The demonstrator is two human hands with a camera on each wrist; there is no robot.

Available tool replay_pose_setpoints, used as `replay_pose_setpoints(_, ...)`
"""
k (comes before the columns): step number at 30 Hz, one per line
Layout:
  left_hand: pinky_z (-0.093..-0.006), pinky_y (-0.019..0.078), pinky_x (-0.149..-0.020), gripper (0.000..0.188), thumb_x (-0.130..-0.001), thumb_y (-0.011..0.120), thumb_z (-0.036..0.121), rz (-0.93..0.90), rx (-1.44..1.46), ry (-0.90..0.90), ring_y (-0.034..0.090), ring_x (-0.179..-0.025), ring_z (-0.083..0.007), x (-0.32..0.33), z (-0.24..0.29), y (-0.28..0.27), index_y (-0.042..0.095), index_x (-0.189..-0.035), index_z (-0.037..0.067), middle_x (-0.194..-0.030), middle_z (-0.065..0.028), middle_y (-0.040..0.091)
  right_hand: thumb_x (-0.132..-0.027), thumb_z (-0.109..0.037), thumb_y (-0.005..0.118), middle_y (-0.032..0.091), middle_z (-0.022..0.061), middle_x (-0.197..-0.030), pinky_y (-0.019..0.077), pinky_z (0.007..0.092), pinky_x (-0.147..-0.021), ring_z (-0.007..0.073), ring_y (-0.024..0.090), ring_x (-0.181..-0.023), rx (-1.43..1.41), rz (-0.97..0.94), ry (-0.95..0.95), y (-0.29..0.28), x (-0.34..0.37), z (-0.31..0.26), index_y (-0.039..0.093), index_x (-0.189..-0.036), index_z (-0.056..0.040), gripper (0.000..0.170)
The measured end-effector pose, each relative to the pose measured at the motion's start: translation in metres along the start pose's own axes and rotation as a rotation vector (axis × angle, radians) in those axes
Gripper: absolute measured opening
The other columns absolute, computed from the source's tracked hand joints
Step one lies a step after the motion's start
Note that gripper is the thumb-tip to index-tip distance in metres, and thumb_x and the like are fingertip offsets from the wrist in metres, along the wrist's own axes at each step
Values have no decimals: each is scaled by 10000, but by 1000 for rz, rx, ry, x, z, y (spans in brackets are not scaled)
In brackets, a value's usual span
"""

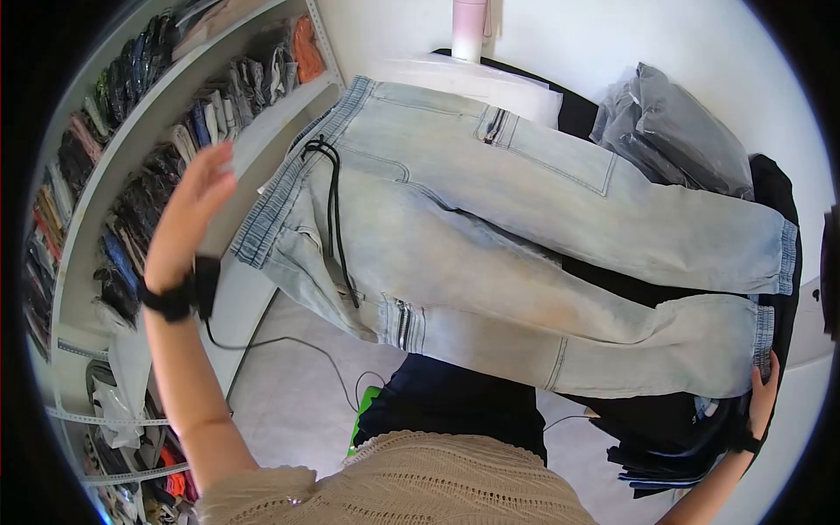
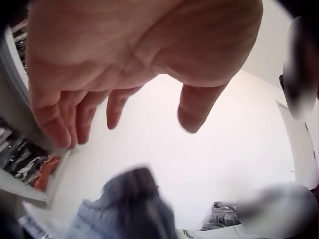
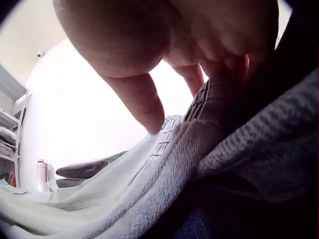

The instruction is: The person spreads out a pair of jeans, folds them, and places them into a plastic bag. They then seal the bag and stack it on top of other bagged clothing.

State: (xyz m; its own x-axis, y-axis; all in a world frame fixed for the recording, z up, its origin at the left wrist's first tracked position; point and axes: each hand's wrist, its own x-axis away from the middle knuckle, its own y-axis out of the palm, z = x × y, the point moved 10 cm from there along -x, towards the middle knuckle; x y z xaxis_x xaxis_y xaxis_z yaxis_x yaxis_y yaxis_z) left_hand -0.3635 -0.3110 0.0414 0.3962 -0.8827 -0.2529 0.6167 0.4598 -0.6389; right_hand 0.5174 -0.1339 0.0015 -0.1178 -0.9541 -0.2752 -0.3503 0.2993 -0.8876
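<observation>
A pair of light-washed denim joggers (image 1: 472,227) lies spread out, its elastic waistband (image 1: 262,214) to the left and ribbed cuffs to the right. A black drawstring (image 1: 335,219) trails from the waist, and zips show on both legs. Beside the waistband, my left hand (image 1: 191,214) is raised in the air, holding nothing; its fingers hang loosely bent in the left wrist view. At the far right, my right hand (image 1: 764,394) grips the near leg's cuff (image 1: 763,341). In the right wrist view, the cuff edge runs between thumb (image 3: 144,107) and fingers.
Shelves (image 1: 201,96) packed with bagged clothes line the left side. Behind the joggers are a pink bottle (image 1: 468,31), a clear plastic sheet (image 1: 525,92) and grey bagged garments (image 1: 669,131). Dark folded clothes (image 1: 656,455) stick out below the near leg. A cable (image 1: 297,339) hangs from my left wrist.
</observation>
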Motion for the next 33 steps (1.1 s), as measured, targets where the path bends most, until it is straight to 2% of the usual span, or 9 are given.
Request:
replay_pose_setpoints(5, -370, 335, -1013, 673, -859, 608, 368, 243, 126, -172, 436, -1211, -259, 98, -66, 25, 357, -1345, -25, -1301, -181, 457, -905, -280, 575, 578, 119, -1126, 375, 281, -929, 182, 524, -1031, -293, 116, 248, -7, -10, 55, 463, -1250, 33, 480)
replay_pose_setpoints(9, -268, 451, -703, 449, -864, 601, 373, 170, 365, -451, 524, -826, -125, 118, -99, 93, 540, -1085, -14, -917, -54, 567, -890, -322, 598, 625, 48, -941, 402, 249, -823, 126, 541, -884, -381, -3, 289, 1, -27, 63, 600, -1054, 57, 413)
replay_pose_setpoints(15, -222, 416, -580, 319, -899, 549, 320, 342, 361, -355, 512, -639, -89, 79, -95, 68, 598, -945, 7, -745, 21, 556, -929, -254, 531, 630, 55, -1002, 442, 260, -812, 132, 570, -902, -859, 134, 276, -41, -31, 84, 592, -1082, 35, 333)
replay_pose_setpoints(18, -306, 460, -822, 309, -905, 507, 245, 557, 1028, -340, 585, -928, -192, 81, -125, 42, 555, -1062, -17, -1018, -92, 609, -938, -257, 515, 626, 81, -1047, 448, 272, -846, 155, 580, -940, -879, 100, 327, -60, -12, 105, 573, -1117, 38, 350)
replay_pose_setpoints(21, -353, 414, -940, 363, -906, 482, 241, 558, 1201, -415, 539, -1072, -238, 88, -173, 56, 506, -1132, -41, -1153, -135, 567, -935, -260, 522, 650, 86, -955, 475, 276, -773, 159, 607, -845, -871, 78, 403, -49, 18, 112, 604, -1038, 27, 316)
replay_pose_setpoints(25, -376, 411, -947, 401, -894, 461, 241, 621, 1181, -552, 524, -1097, -261, 105, -197, 79, 475, -1176, -43, -1203, -150, 542, -910, -280, 556, 645, 56, -796, 467, 259, -616, 123, 583, -654, -761, 21, 490, -35, 51, 108, 615, -904, 5, 291)
replay_pose_setpoints(27, -390, 401, -955, 400, -885, 468, 236, 594, 1204, -605, 513, -1110, -270, 110, -207, 89, 477, -1180, -34, -1212, -142, 539, -891, -270, 574, 605, 26, -723, 417, 234, -542, 94, 529, -576, -351, -82, 567, -44, 63, 103, 612, -885, -5, 268)
replay_pose_setpoints(31, -389, 364, -990, 414, -882, 483, 246, 450, 1266, -623, 486, -1146, -264, 115, -202, 106, 461, -1209, -6, -1246, -112, 520, -842, -228, 629, 586, 20, -758, 396, 222, -607, 79, 519, -678, -149, -127, 397, -48, 58, 90, 599, -858, -8, 222)
replay_pose_setpoints(33, -391, 341, -1010, 451, -882, 502, 274, 402, 1266, -598, 462, -1176, -254, 116, -213, 106, 443, -1238, 3, -1273, -106, 502, -820, -234, 655, 610, 76, -885, 433, 248, -723, 128, 556, -803, -37, -46, 282, -52, 52, 75, 570, -1038, 27, 351)
